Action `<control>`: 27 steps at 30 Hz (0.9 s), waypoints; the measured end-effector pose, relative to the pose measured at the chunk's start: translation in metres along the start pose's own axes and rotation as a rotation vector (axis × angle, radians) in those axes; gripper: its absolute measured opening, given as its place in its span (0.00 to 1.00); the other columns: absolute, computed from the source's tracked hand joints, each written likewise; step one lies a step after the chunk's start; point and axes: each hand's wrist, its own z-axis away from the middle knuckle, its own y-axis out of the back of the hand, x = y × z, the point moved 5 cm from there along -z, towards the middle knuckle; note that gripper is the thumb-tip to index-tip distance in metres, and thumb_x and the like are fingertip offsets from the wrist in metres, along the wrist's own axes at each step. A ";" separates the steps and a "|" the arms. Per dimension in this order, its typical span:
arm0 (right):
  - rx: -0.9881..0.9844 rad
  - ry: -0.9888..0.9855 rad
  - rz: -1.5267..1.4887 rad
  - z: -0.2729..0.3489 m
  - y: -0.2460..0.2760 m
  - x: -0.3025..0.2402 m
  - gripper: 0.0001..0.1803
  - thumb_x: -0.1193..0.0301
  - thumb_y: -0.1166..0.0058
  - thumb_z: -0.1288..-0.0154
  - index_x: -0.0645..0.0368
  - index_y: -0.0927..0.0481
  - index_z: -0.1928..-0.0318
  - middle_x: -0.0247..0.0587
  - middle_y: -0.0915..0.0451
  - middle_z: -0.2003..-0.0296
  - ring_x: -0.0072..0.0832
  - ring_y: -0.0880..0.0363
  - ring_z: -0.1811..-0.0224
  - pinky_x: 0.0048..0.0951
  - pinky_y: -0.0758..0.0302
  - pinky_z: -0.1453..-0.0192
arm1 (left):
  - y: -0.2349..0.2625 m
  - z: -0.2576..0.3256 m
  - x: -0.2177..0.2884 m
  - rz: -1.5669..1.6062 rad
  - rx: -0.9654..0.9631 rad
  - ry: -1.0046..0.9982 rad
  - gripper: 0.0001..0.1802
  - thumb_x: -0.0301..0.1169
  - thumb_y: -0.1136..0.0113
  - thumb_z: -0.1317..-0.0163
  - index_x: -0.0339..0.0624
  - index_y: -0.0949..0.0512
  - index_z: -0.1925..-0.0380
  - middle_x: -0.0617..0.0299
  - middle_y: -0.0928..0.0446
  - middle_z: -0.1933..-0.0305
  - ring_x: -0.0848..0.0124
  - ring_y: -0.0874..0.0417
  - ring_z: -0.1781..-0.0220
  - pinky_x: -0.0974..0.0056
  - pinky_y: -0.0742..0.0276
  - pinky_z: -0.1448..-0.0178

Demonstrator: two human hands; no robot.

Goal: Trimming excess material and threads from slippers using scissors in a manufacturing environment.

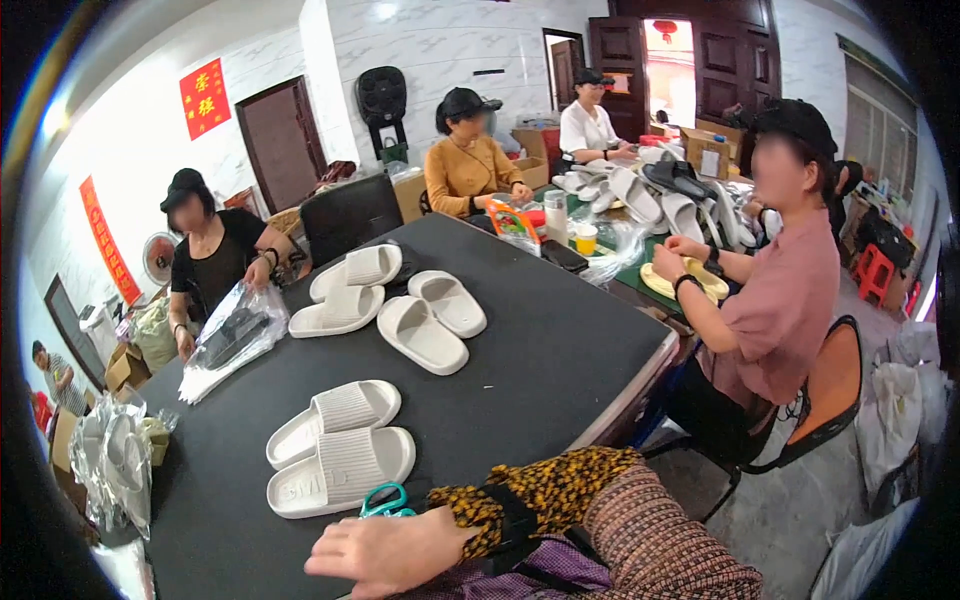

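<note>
My right hand [390, 552] lies back up at the near edge of the dark table [520, 390], its arm reaching in from the right in a patterned sleeve. The fingers stretch to the left, with nothing visible in them. Just beyond the wrist, teal scissors handles [387, 499] show, partly hidden by the hand. Close by is a pair of ribbed off-white slide sandals [345, 470]. Farther back lie two more off-white pairs, one in the middle [430, 330] and one behind it to the left [345, 300]. My left hand is out of view.
At the table's left, a person holds clear plastic bags [235, 335]. Bagged sandals [120, 460] hang over the left edge. To the right, a person handles a yellow sandal [715, 283] beside a heaped table of sandals [670, 205]. An orange-backed chair [825, 390] stands near my right.
</note>
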 end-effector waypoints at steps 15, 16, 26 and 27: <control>0.202 -0.197 -0.658 0.019 0.080 -0.055 0.42 0.58 0.27 0.51 0.66 0.35 0.42 0.51 0.25 0.52 0.35 0.26 0.49 0.34 0.29 0.45 | -0.022 -0.081 0.162 0.459 -0.012 -0.717 0.50 0.34 0.23 0.58 0.30 0.41 0.37 0.47 0.31 0.42 0.54 0.29 0.41 0.56 0.35 0.37; 0.251 -0.221 -0.652 0.024 0.083 -0.054 0.41 0.56 0.27 0.51 0.67 0.34 0.44 0.49 0.24 0.55 0.32 0.26 0.51 0.32 0.29 0.47 | -0.027 -0.087 0.157 0.506 0.032 -0.797 0.57 0.44 0.24 0.53 0.30 0.49 0.32 0.44 0.35 0.37 0.54 0.33 0.36 0.54 0.37 0.34; 0.619 -0.317 -0.473 0.047 0.116 -0.064 0.37 0.61 0.27 0.53 0.66 0.32 0.48 0.44 0.24 0.60 0.32 0.24 0.57 0.30 0.28 0.52 | -0.166 -0.095 0.124 0.883 -0.243 -0.365 0.35 0.27 0.33 0.45 0.30 0.40 0.41 0.48 0.30 0.45 0.62 0.26 0.49 0.59 0.28 0.44; 0.684 -0.303 -0.357 0.045 0.117 -0.067 0.37 0.62 0.27 0.54 0.66 0.32 0.48 0.45 0.23 0.60 0.34 0.24 0.58 0.30 0.28 0.52 | -0.179 -0.100 0.119 0.884 -0.242 -0.370 0.35 0.27 0.33 0.45 0.30 0.40 0.41 0.48 0.30 0.45 0.62 0.26 0.49 0.59 0.28 0.44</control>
